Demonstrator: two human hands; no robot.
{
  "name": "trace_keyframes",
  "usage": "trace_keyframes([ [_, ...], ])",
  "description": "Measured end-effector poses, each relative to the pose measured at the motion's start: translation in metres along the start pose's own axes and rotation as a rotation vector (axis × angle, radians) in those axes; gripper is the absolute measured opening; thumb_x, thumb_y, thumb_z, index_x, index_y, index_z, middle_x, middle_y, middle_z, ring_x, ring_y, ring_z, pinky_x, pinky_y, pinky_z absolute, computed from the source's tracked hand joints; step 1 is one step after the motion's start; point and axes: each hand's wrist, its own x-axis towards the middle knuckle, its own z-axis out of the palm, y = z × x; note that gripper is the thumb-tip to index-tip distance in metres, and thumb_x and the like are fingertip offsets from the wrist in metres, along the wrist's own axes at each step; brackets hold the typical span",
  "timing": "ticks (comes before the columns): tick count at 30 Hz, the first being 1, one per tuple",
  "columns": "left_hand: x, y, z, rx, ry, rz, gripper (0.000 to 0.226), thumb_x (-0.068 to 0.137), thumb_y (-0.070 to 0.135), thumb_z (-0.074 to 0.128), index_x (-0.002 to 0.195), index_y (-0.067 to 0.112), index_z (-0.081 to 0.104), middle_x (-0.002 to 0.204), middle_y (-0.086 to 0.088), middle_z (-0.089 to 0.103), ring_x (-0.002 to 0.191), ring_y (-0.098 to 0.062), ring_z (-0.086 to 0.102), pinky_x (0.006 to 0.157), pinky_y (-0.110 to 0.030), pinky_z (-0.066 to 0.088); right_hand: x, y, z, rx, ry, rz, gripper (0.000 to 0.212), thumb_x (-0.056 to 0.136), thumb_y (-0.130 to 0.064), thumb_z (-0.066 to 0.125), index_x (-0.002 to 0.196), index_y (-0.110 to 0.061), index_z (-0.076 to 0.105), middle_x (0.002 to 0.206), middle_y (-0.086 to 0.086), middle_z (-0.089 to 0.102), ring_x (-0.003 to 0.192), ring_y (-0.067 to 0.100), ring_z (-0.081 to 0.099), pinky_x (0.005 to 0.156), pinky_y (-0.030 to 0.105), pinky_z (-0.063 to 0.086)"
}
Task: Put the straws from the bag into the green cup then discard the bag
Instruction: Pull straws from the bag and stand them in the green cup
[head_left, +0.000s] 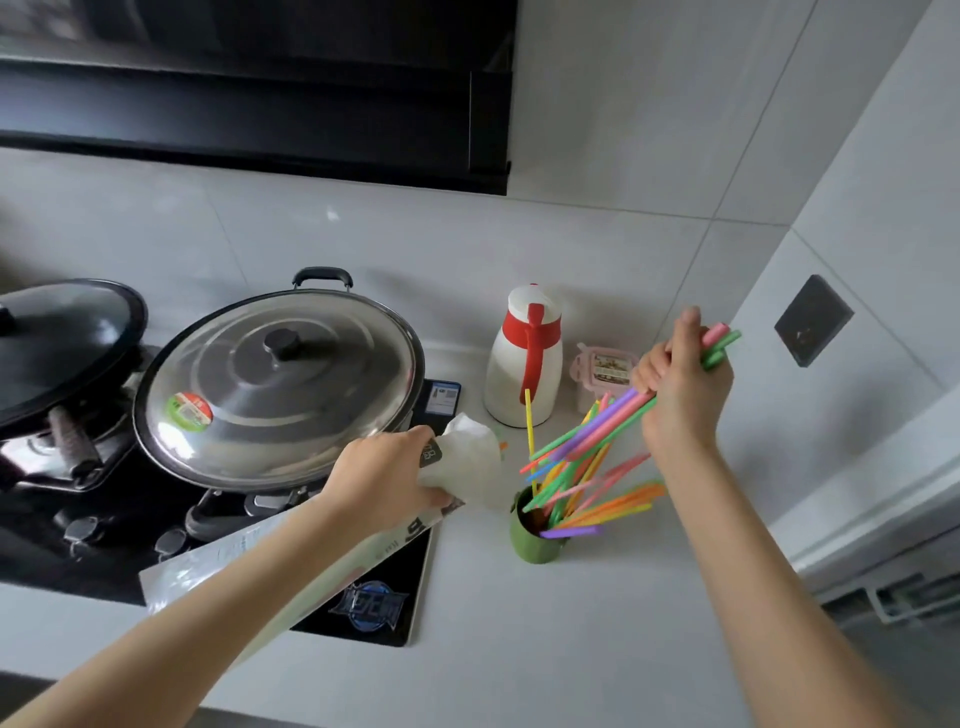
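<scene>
A small green cup (525, 540) stands on the white counter, right of the stove. Several coloured straws (587, 467) fan out of it, their lower ends inside the cup. My right hand (680, 384) is above and to the right of the cup, closed around the upper part of a bunch of these straws. My left hand (389, 478) grips the clear plastic bag (467, 457) just left of the cup; the crumpled bag mouth sticks out past my fingers and the long flat part runs back under my forearm over the stove edge.
A wok with a steel lid (280, 384) and a black-lidded pot (62, 338) sit on the black stove (374, 613) at left. Behind the cup stand a white jug with a red band (524, 358) and a small pink-lidded box (605, 366). A range hood (260, 104) hangs above. The right wall carries a dark socket (813, 319).
</scene>
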Motion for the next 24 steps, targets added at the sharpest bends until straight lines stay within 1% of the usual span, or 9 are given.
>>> trace_keyframes([
  [4, 0.003, -0.003, -0.003, 0.006, 0.013, -0.034, 0.056, 0.069, 0.051, 0.070, 0.107, 0.014, 0.053, 0.096, -0.004, 0.068, 0.090, -0.030, 0.061, 0.071, -0.034, 0.045, -0.008, -0.010, 0.014, 0.037, -0.053, -0.001, 0.053, 0.095, -0.029, 0.051, 0.048, -0.019, 0.029, 0.033, -0.010, 0.027, 0.029, 0.008, 0.023, 0.038, 0.016, 0.023],
  [7, 0.006, -0.006, -0.007, -0.003, 0.030, -0.057, 0.053, 0.069, 0.050, 0.071, 0.102, 0.012, 0.053, 0.094, -0.005, 0.068, 0.088, -0.030, 0.061, 0.066, -0.032, 0.040, -0.008, -0.008, 0.020, 0.033, -0.067, 0.021, 0.054, 0.095, -0.030, 0.051, 0.047, -0.019, 0.030, 0.033, -0.010, 0.027, 0.030, 0.008, 0.023, 0.038, 0.016, 0.022],
  [10, 0.008, -0.007, -0.007, -0.002, 0.022, -0.056, 0.051, 0.069, 0.049, 0.071, 0.099, 0.013, 0.052, 0.093, -0.004, 0.067, 0.087, -0.030, 0.061, 0.063, -0.030, 0.036, -0.006, 0.009, 0.016, -0.043, -0.082, 0.020, 0.046, 0.093, -0.028, 0.054, 0.054, -0.016, 0.031, 0.034, -0.010, 0.030, 0.030, 0.007, 0.024, 0.038, 0.018, 0.019],
  [12, 0.009, -0.006, -0.007, 0.002, 0.017, -0.049, 0.051, 0.070, 0.049, 0.071, 0.099, 0.013, 0.052, 0.093, -0.004, 0.067, 0.087, -0.029, 0.060, 0.063, -0.030, 0.036, -0.006, 0.026, 0.006, -0.108, -0.101, 0.026, 0.043, 0.092, -0.027, 0.055, 0.056, -0.017, 0.033, 0.036, -0.011, 0.034, 0.031, 0.007, 0.025, 0.039, 0.022, 0.017],
  [15, 0.012, -0.005, -0.006, 0.014, 0.013, -0.034, 0.053, 0.070, 0.049, 0.070, 0.105, 0.014, 0.052, 0.095, -0.003, 0.067, 0.088, -0.028, 0.060, 0.065, -0.031, 0.038, -0.011, 0.051, -0.010, -0.187, -0.127, 0.046, 0.039, 0.092, -0.027, 0.055, 0.060, -0.015, 0.037, 0.039, -0.012, 0.038, 0.033, 0.009, 0.028, 0.038, 0.021, 0.023],
  [17, 0.014, -0.004, -0.005, 0.005, 0.012, -0.029, 0.055, 0.070, 0.050, 0.071, 0.108, 0.015, 0.052, 0.096, -0.003, 0.068, 0.088, -0.028, 0.061, 0.066, -0.030, 0.040, -0.014, 0.065, -0.016, -0.265, -0.128, 0.055, 0.046, 0.091, -0.030, 0.057, 0.056, -0.008, 0.035, 0.038, -0.007, 0.036, 0.036, 0.012, 0.029, 0.039, 0.022, 0.028],
  [20, 0.018, -0.002, -0.003, -0.004, 0.000, -0.023, 0.062, 0.070, 0.050, 0.070, 0.118, 0.016, 0.050, 0.102, -0.002, 0.068, 0.093, -0.028, 0.061, 0.076, -0.033, 0.047, -0.019, 0.081, -0.025, -0.434, -0.183, 0.040, 0.050, 0.089, -0.030, 0.059, 0.057, 0.005, 0.044, 0.044, 0.004, 0.044, 0.042, 0.017, 0.041, 0.049, 0.024, 0.040],
  [22, 0.021, -0.002, -0.001, -0.008, -0.004, -0.019, 0.066, 0.070, 0.051, 0.070, 0.122, 0.016, 0.048, 0.105, -0.002, 0.068, 0.096, -0.027, 0.061, 0.079, -0.034, 0.048, -0.023, 0.088, -0.028, -0.537, -0.269, 0.103, 0.034, 0.086, -0.026, 0.064, 0.062, -0.004, 0.055, 0.050, 0.002, 0.054, 0.048, 0.012, 0.051, 0.059, 0.024, 0.045],
  [24, 0.023, -0.002, 0.000, -0.011, -0.005, -0.015, 0.069, 0.070, 0.053, 0.069, 0.123, 0.016, 0.047, 0.107, -0.002, 0.067, 0.097, -0.027, 0.061, 0.080, -0.034, 0.048, -0.024, 0.088, -0.030, -0.560, -0.339, 0.166, 0.018, 0.083, -0.022, 0.068, 0.071, -0.013, 0.058, 0.062, 0.005, 0.061, 0.059, 0.010, 0.058, 0.069, 0.026, 0.046],
])
